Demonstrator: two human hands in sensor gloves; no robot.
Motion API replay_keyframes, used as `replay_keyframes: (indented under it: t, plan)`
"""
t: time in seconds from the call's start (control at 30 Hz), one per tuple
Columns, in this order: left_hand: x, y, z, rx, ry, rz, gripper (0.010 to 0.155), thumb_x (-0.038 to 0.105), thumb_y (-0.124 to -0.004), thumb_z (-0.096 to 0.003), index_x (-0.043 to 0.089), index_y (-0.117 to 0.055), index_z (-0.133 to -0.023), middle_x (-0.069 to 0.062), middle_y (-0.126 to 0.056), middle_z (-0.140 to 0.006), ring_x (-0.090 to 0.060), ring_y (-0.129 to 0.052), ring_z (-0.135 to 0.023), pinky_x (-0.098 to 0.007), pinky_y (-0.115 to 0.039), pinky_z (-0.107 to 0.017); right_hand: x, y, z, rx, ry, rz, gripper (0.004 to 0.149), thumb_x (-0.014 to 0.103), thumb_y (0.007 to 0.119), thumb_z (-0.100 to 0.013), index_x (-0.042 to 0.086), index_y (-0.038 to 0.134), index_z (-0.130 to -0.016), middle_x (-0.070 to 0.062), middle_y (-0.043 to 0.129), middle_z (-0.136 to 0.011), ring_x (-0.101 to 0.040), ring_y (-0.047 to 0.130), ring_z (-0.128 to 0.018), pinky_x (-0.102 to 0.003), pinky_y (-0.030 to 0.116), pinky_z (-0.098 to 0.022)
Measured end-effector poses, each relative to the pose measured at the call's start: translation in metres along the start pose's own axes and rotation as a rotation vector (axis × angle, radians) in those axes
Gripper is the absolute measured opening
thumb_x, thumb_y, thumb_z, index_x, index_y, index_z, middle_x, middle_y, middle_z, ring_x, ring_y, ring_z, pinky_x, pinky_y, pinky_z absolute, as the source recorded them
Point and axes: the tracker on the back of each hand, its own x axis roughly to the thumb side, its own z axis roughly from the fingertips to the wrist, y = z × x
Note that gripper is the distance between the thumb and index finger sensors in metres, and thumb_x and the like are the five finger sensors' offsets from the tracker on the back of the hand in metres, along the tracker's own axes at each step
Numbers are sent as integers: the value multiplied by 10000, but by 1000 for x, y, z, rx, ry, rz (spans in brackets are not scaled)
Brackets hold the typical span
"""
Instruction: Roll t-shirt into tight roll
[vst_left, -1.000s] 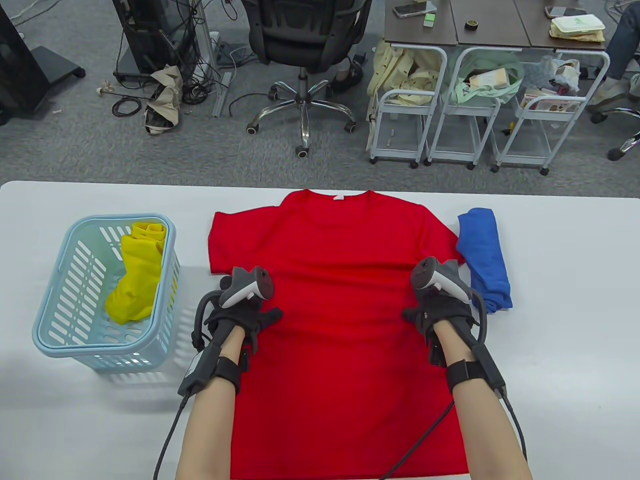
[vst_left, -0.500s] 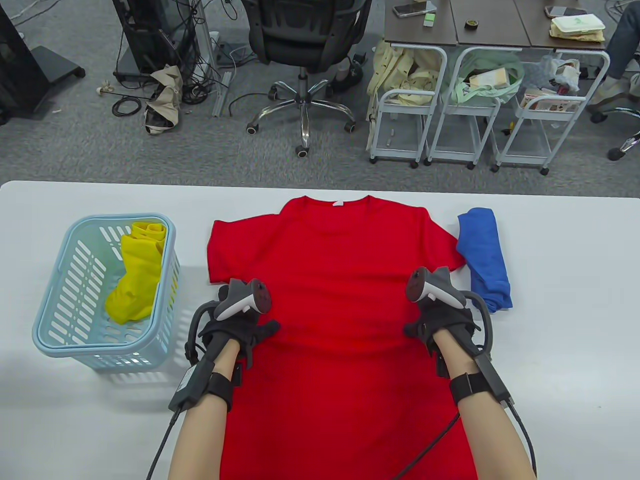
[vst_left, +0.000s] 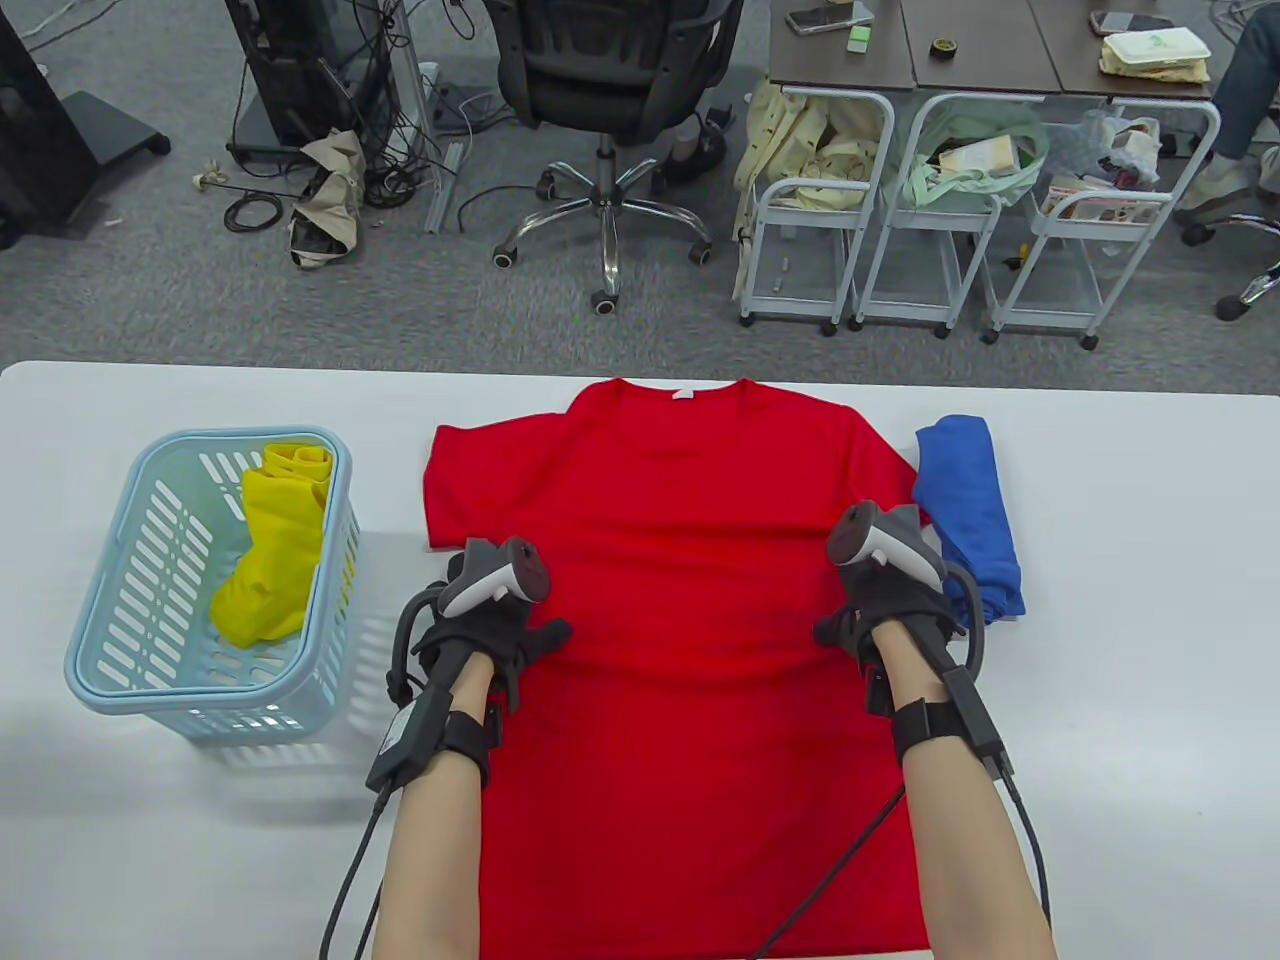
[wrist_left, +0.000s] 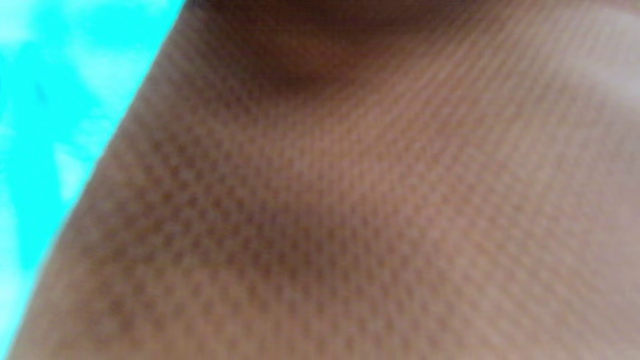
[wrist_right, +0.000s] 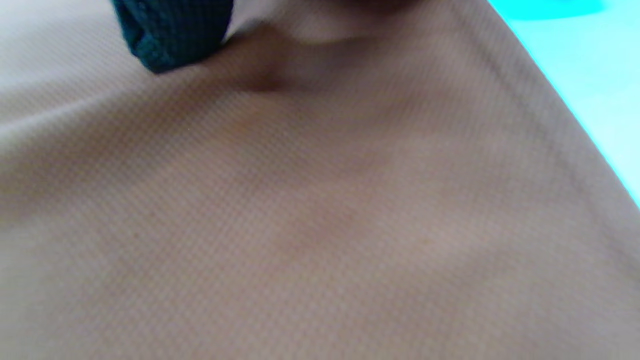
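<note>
Table view: red t-shirt (vst_left: 690, 640) lies flat, basket (vst_left: 120, 610) w/ yellow cloth (vst_left: 272, 545) to its left, blue cloth (vst_left: 968, 515) touching its right sleeve. Your left hand (vst_left: 490, 635) and right hand (vst_left: 885, 610) rest on the shirt's side edges; whether fingers grip, can't tell. Vs 0.5 s ago, shirt and both hands sit farther from you.

Left wrist view: blurred shirt weave only.

Right wrist view: a gloved fingertip (wrist_right: 172, 37) touches the fabric.
</note>
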Motion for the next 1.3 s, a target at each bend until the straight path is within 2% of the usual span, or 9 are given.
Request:
replay_keyframes:
  t: [0.23,0.37,0.47,0.6,0.73,0.83,1.07,1.2,1.3]
  plan:
    - [-2,6,7,68,-20,-84,695,601,-222,-479,348,91,-1046,-62,157,-1132,-424,15,-1067,-632,-180,-781,-3,1,3,-25,-17,-6,862,434,742,-547,267,123,-1124,-81,18,-1166,-369,68,-1099,-545,312,-777]
    - [-11,24,23,251,-4,75,672,418,-397,-600,285,49,-1084,-129,22,-1197,-429,-183,-1131,-635,-336,-807,6,-1,9,-70,15,49,807,373,741,-561,228,191,-1134,-110,102,-1178,-403,171,-1109,-554,344,-770]
    - [-14,35,27,421,95,-35,696,290,-539,-595,276,-72,-1110,-100,-129,-1230,-402,-342,-1145,-627,-424,-801,28,0,26,-217,47,260,707,324,647,-597,218,205,-1139,-120,116,-1183,-406,188,-1116,-548,352,-771]
    - [-13,38,19,404,141,-187,669,259,-571,-582,326,-171,-1115,-22,-240,-1241,-358,-418,-1148,-613,-473,-795,60,18,52,-196,-187,192,699,443,562,-602,212,198,-1152,-137,137,-1189,-425,202,-1110,-553,372,-762]
    - [-12,35,3,348,175,-265,668,248,-579,-574,358,-183,-1101,18,-222,-1232,-334,-432,-1150,-608,-484,-793,77,46,52,-73,-251,261,820,584,577,-566,200,155,-1154,-162,141,-1182,-449,205,-1097,-568,381,-752]
    - [-11,31,-3,345,198,-380,700,245,-556,-575,369,-83,-1077,25,-128,-1220,-321,-417,-1156,-603,-469,-801,72,53,41,-59,-224,276,829,585,525,-561,224,13,-1104,-130,-33,-1130,-423,45,-1066,-577,302,-758]
    - [-4,40,-9,341,171,-441,687,258,-593,-567,388,-167,-1090,36,-289,-1238,-272,-544,-1128,-587,-490,-801,60,38,36,-65,-171,205,813,511,626,-569,227,102,-1121,-126,36,-1152,-435,105,-1079,-585,311,-755]
    - [-3,46,-14,348,147,-387,730,282,-591,-570,371,-78,-1082,-5,-312,-1229,-292,-566,-1096,-583,-479,-804,86,47,66,-208,-233,367,805,458,635,-586,230,80,-1123,-169,23,-1154,-465,131,-1084,-602,304,-748]
    - [-3,49,-19,338,147,-340,717,284,-577,-571,381,-83,-1081,-66,-276,-1211,-316,-535,-1073,-577,-472,-802,119,65,100,-230,-438,415,772,454,618,-594,263,100,-1134,-189,91,-1174,-468,176,-1083,-600,297,-751]
